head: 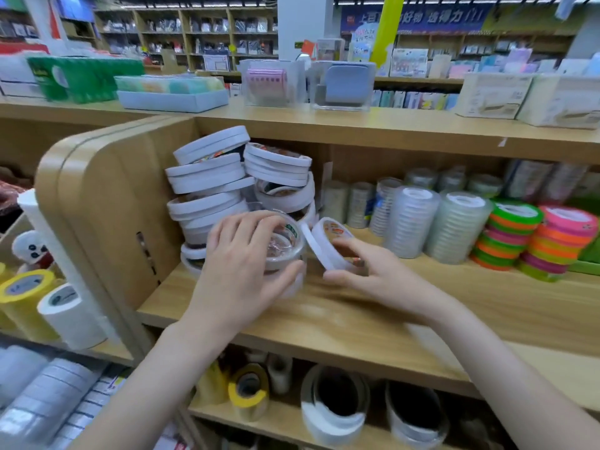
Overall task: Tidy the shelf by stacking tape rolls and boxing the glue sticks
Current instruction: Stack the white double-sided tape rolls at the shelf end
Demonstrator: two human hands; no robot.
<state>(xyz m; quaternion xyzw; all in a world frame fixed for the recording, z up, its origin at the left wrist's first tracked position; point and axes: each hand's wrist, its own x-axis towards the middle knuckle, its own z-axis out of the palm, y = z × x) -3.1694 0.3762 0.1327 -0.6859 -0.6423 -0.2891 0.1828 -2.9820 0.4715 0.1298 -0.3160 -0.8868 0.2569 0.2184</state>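
Left hand (242, 264) curled over a clear, glossy tape roll (285, 246), fingers arched across its rim from above and thumb pressed against the lower side wall; the roll sits atop a short stack standing on the smooth wooden shelf (406, 306), directly beneath the fingertips. Right hand (367, 271) pinching a white tape roll (329, 241), a flat matte ring tilted on edge with a printed orange label on its face; thumb under its lower rim, index finger laid across the front; the other fingers are hidden behind the roll. The two rolls lie just beside each other, between the two thumbs. Beyond the left fingers, a leaning heap of white rolls (224, 183), flat discs at uneven angles, rests against the rounded wooden side panel (107, 203). Beyond the right fingers stand ribbed columns of clear tape (438, 228), then stacked neon rolls (535, 241) in green, pink and orange.
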